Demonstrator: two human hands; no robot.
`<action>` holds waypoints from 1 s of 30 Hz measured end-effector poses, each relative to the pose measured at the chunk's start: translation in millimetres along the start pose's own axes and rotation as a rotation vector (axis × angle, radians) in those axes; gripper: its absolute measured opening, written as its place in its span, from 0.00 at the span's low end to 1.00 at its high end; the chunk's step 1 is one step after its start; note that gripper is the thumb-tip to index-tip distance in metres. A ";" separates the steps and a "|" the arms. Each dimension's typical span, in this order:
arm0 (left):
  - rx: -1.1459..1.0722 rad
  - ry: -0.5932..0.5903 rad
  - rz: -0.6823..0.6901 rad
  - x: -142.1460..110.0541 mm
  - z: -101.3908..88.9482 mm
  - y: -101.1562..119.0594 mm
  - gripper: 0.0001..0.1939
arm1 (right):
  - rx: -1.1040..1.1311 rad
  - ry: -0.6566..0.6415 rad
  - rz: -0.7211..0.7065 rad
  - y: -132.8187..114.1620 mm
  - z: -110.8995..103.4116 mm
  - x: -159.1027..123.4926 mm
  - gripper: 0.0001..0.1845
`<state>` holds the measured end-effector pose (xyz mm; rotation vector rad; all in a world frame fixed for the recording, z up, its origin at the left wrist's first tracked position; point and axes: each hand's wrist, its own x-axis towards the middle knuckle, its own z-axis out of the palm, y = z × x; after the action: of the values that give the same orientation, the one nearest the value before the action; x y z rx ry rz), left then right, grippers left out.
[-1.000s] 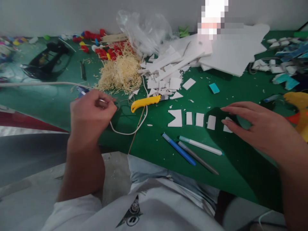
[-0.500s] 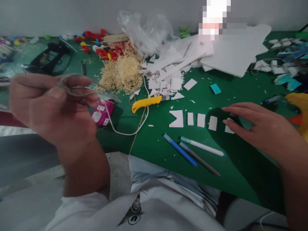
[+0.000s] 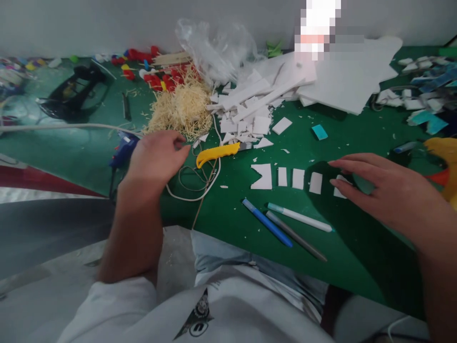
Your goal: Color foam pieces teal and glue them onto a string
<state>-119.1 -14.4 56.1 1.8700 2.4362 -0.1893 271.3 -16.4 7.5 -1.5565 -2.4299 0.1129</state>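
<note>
Five white flat pieces lie in a row on the green surface [image 3: 357, 138], and the last one, the rightmost white piece [image 3: 339, 191], is partly covered by the thumb of the right hand [image 3: 385, 190]. The grip of this hand is spread: a gap stays visible between thumb and forefinger, and I cannot tell if the thumb touches the piece. At the other end of the row is the notched piece [image 3: 263, 177] (its left side is cut in a V form), well apart from the right hand.

The left hand [image 3: 153, 157] is near the yellow cutter [image 3: 217, 155], with its back turned to the camera. Its fingers are bent, but I cannot tell whether its grip pinches something, because the inner side is hidden. Just beside it are a thin looped strand [image 3: 193, 190] and a curve of white cord [image 3: 214, 183]; on its other side is a dark blue tool [image 3: 125, 146].

Nearer to the body than the row, three pens lie slanted: the blue pen [image 3: 267, 223], the white pen [image 3: 300, 217] and the grey pen [image 3: 296, 236]. Beyond the row there are a turquoise piece [image 3: 319, 132], a heap of white scraps [image 3: 246, 114], pale shavings [image 3: 182, 109], a clear plastic bag [image 3: 217, 52] and a large white sheet [image 3: 346, 78].
</note>
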 end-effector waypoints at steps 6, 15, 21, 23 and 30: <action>0.036 -0.006 0.081 34.6 15.8 11.6 0.16 | 0.003 -0.030 0.023 -1.2 -1.1 2.2 0.28; 0.115 0.018 0.091 55.5 21.4 23.0 0.12 | 0.005 -0.028 0.007 2.4 2.5 -2.8 0.29; 0.089 0.053 0.087 50.0 16.3 23.1 0.14 | 0.007 -0.060 0.011 0.1 0.4 -2.0 0.31; 0.082 0.060 0.080 50.7 16.2 21.2 0.12 | 0.009 -0.064 0.019 -0.2 0.5 -1.6 0.30; 0.091 0.034 0.127 52.4 17.6 18.5 0.20 | 0.032 -0.018 -0.021 1.1 1.4 -3.2 0.25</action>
<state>-115.3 38.1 31.0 2.0736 2.3577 -0.2674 273.2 -18.7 5.3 -1.5222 -2.4451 0.1622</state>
